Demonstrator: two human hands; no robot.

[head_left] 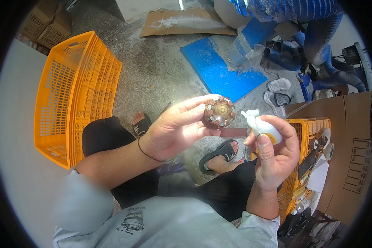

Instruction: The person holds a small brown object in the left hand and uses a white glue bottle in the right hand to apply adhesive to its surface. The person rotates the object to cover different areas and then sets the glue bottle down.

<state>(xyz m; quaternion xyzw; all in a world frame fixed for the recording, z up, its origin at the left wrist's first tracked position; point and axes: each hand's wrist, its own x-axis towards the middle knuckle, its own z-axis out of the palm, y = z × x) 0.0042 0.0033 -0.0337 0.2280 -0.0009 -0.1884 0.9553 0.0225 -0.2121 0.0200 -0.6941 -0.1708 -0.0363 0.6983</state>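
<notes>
My left hand point(171, 126) is closed around the edge of a round object point(223, 111), held up in front of me. It has a shiny brass-coloured, ringed middle and a rim of rough reddish-brown blocks; I cannot make out its exact kind. To its right, my right hand point(279, 155) grips a small white squeeze bottle point(265, 126) with a yellow label. The bottle's thin white nozzle points up and left toward the round object, with a small gap between them. Just below the round object shows a flat reddish-brown strip point(233, 132); where it is attached is hidden.
A tall orange plastic crate point(76, 99) stands at my left. Another orange crate point(295, 182) is at my right, beside a large cardboard box point(351, 157). Ahead lie a blue board point(211, 62), flattened cardboard point(186, 22) and grey shoes point(279, 84), near blue ducting point(318, 41).
</notes>
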